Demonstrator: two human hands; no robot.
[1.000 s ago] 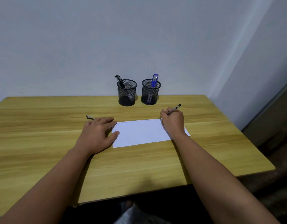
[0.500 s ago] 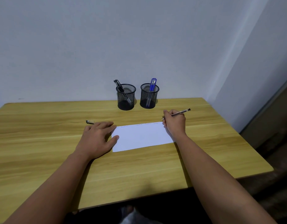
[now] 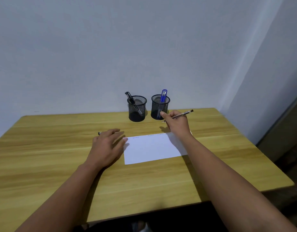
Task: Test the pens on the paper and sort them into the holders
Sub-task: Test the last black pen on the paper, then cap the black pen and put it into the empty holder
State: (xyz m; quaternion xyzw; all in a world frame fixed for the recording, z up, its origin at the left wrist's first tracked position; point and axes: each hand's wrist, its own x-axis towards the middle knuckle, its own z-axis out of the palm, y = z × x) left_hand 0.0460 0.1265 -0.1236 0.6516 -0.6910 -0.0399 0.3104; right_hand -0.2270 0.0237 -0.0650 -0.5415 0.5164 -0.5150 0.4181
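Observation:
A white sheet of paper (image 3: 152,149) lies on the wooden table, with faint scribbles along its far edge. My right hand (image 3: 177,123) is lifted off the paper and grips a thin dark-capped pen (image 3: 183,114), just in front of the right mesh holder (image 3: 160,107), which contains a blue pen (image 3: 163,96). The left mesh holder (image 3: 137,108) contains a black pen (image 3: 130,97). My left hand (image 3: 109,146) rests flat, fingers spread, at the paper's left edge. Another pen's tip (image 3: 99,133) pokes out behind it.
The wooden table (image 3: 60,164) stands against a plain white wall, with both holders near its back edge. Its right edge drops off toward a dark floor.
My right hand has lifted the pen off the paper's far right corner and moved it back toward the right holder. The left hand stays at the paper's left edge.

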